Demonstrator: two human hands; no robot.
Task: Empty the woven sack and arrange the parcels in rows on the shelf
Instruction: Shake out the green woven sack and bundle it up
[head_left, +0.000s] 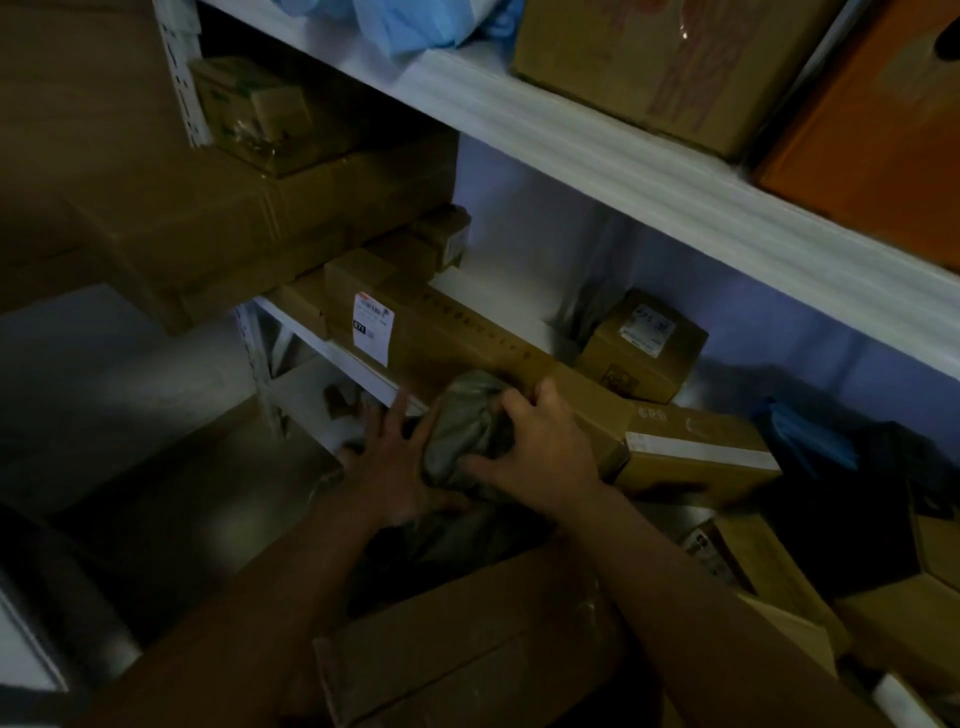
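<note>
Leftmost, a stack of large cardboard boxes (218, 218) fills the dim end of the shelf (623, 171), with a small taped box (254, 111) on top. Next, a long carton (457, 343) bearing a white label (372, 328) lies along the lower board. At its near edge the left hand (387, 467) is spread open, fingers splayed, palm against the side of a soft grey-green parcel (467, 431). Just right, the right hand (540, 441) is clasped over that parcel, fingers curled on its top. Behind sits a small labelled box (641, 345); further right a taped carton (696, 457), then a blue bag (805, 441). Whether the woven sack is in view cannot be told.
</note>
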